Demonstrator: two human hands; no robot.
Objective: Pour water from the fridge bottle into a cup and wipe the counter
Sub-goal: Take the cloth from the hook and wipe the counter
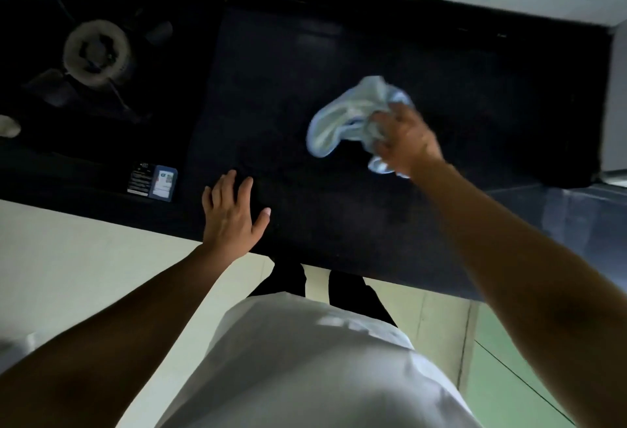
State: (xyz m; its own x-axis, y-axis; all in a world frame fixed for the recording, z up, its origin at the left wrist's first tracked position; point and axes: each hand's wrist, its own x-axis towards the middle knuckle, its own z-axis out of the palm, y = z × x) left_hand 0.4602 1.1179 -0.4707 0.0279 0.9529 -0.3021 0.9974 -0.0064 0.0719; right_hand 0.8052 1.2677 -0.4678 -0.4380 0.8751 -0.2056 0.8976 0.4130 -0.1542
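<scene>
Pale blue cloth [342, 119] in curled right hand [407, 142] over black counter [305, 64]; left hand [230, 217] flat, fingers spread.

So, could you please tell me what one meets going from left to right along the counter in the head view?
stove burner → sticker label → left hand → light blue cloth → right hand, which grips that cloth.

Lighting is dim; the black counter [305, 54] swallows detail. My right hand [405, 142] and cloth [342, 119] are blurred. Frame edges bow.
</scene>
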